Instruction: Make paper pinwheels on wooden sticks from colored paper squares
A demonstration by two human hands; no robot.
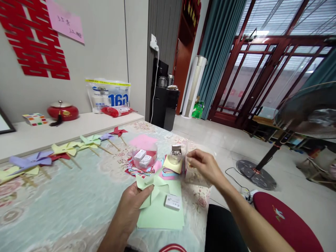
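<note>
My left hand [131, 204] pinches a light green paper pinwheel [155, 182] with folded-in corners between thumb and fingers. The pinwheel is above a stack of green paper sheets [160, 221], on which a small white box [172, 202] lies. My right hand [204, 163] is at a clear plastic box [195, 177], fingers closed together; what they hold, if anything, cannot be made out. Just left of it, a small open box of shiny metal pieces [176, 152] sits by a pile of coloured paper squares [172, 165].
Several finished paper pinwheels on sticks [64, 148] lie along the table's far left side. A clear tub [145, 159] holds small white boxes. A red stool [286, 222] and a standing fan [270, 154] are at the right. Red-handled scissors [173, 247] show partly at the bottom edge.
</note>
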